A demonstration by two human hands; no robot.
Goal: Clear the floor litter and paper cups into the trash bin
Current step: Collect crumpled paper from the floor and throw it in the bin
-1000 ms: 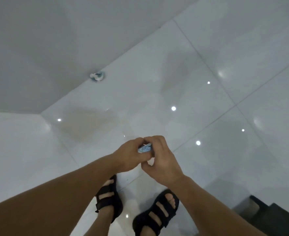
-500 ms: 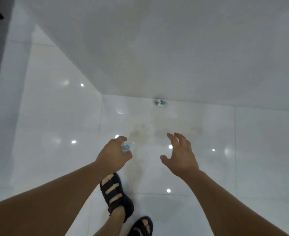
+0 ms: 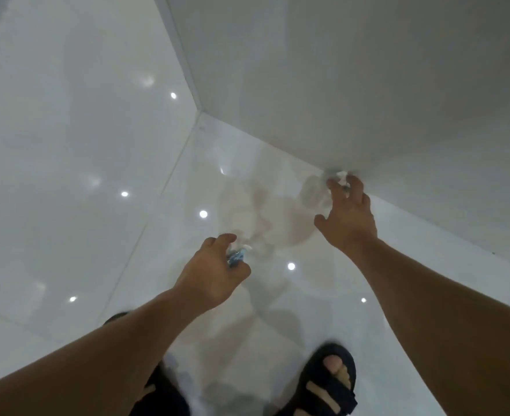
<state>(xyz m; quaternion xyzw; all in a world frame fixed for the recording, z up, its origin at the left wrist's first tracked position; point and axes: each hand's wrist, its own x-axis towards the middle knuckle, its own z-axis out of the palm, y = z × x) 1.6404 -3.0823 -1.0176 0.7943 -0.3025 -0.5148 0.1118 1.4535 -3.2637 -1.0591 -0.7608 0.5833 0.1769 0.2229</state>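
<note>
Room with glossy floor tiles [image 3: 97, 205]

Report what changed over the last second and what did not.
The right hand let go of the blue-and-white scrap that both hands held, then reached forward to the crumpled litter at the foot of the wall. Its fingertips are now at the litter, thumb spread, no grip yet. The left hand kept its grip on the scrap. The litter still lies against the wall.

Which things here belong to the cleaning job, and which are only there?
Job: crumpled blue-and-white scrap in the left hand; crumpled white scrap by the white wall, at the right hand.
Not job: black strap sandal; glossy white floor tiles.
</note>
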